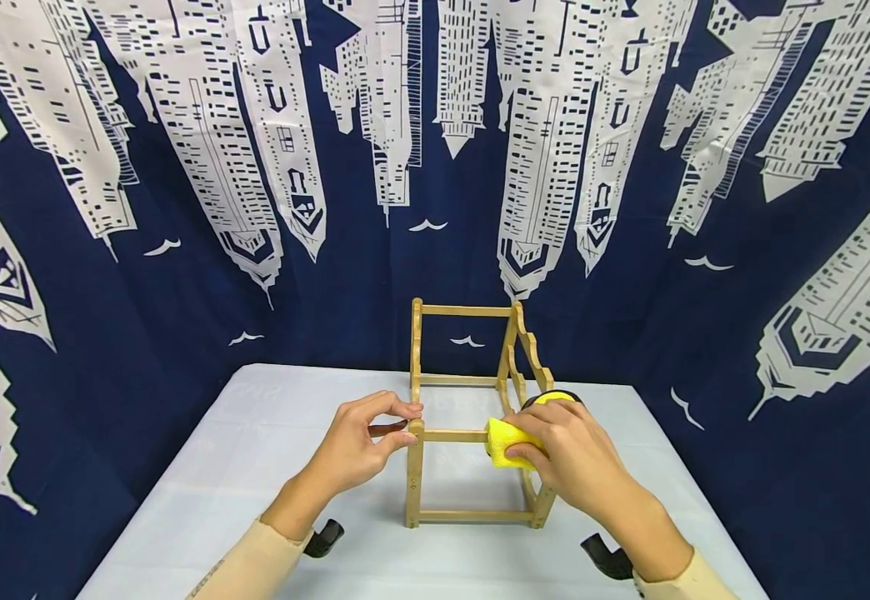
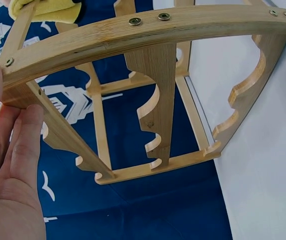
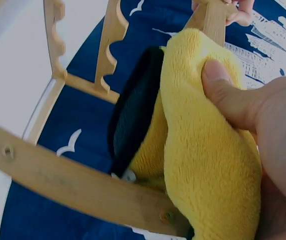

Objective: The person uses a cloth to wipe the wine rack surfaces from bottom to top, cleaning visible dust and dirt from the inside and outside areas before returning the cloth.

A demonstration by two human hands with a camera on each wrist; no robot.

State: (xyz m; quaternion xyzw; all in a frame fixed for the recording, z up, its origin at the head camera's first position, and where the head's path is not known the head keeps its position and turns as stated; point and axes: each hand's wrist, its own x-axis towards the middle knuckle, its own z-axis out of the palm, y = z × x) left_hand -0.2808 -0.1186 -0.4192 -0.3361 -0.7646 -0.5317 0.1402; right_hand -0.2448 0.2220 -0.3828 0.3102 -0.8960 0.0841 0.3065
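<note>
A light wooden rack (image 1: pixel 414 479) with scalloped side bars stands upright on the table. My left hand (image 1: pixel 360 437) pinches the top of its near left corner, thumb on one side and fingers on the other. In the left wrist view, the thumb and fingers of that hand (image 2: pixel 12 185) sit at the end of the curved side piece (image 2: pixel 153 30). My right hand (image 1: pixel 577 450) grips a fuzzy yellow cloth (image 1: pixel 508 442) at the right end of the near top rail. The right wrist view shows the cloth (image 3: pixel 208 140) folded over the wood, its black-edged part (image 3: pixel 137 105) hanging beside it, with the thumb pressing on top.
Under the rack is a white table (image 1: pixel 270 467), its back edge close to a dark blue curtain (image 1: pixel 360 308) printed with white buildings and birds. Black curved pieces (image 1: pixel 324 539) show by both wrists.
</note>
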